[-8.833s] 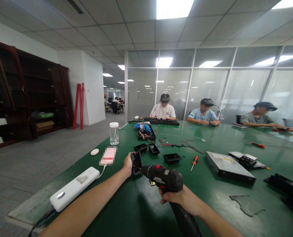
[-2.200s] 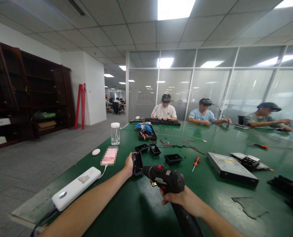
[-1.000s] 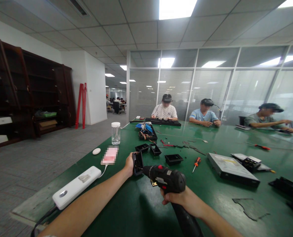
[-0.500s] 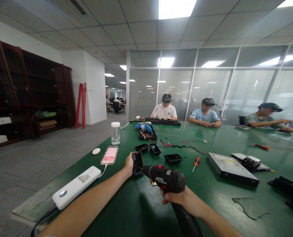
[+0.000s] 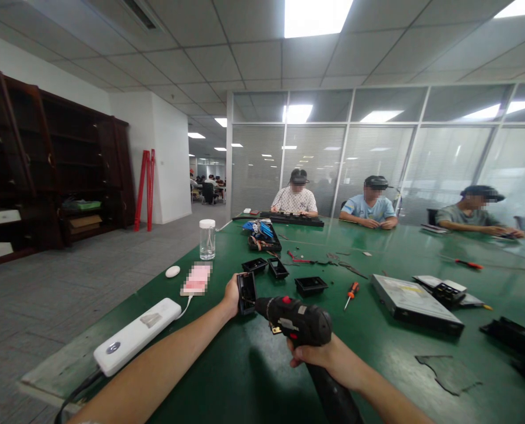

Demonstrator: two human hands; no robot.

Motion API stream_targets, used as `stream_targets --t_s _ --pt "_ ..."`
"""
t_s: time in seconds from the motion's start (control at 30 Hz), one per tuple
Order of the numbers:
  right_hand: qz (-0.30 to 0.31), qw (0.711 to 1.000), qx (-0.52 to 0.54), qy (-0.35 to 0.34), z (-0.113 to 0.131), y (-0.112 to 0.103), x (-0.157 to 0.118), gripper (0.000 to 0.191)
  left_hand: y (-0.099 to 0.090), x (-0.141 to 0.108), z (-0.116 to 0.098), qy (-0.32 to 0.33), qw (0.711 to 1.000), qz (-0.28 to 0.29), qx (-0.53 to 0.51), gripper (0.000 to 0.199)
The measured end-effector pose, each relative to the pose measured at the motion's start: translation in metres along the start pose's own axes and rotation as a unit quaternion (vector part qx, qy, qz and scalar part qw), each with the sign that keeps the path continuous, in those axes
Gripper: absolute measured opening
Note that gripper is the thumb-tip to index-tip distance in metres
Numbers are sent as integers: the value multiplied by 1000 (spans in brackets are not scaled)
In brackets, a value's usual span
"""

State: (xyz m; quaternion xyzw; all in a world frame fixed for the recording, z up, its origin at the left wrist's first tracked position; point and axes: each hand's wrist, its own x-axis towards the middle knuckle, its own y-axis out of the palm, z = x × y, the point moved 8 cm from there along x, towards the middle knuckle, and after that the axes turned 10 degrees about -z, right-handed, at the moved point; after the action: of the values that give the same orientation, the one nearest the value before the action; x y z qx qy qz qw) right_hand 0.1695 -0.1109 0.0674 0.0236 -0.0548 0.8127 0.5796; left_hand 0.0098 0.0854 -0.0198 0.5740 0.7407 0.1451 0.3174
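Observation:
My left hand holds a small black rectangular housing upright, its hollow side turned toward the drill. In my right hand, fingers wrapped round the grip, is a black cordless drill with red details. Its tip points left at the housing's inside; whether it touches a screw cannot be made out. Behind the housing lie further black housings, one left, one beside it, and one to the right.
An orange screwdriver and a silver drive lie right on the green table. A white power strip, a pink phone and a clear jar stand left. Several people sit across.

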Motion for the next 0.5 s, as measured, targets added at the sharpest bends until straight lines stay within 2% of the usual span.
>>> stream_targets --t_s 0.5 --pt "-7 1000 2 -1 -1 -1 0 21 1 0 0 1 1000 7 6 22"
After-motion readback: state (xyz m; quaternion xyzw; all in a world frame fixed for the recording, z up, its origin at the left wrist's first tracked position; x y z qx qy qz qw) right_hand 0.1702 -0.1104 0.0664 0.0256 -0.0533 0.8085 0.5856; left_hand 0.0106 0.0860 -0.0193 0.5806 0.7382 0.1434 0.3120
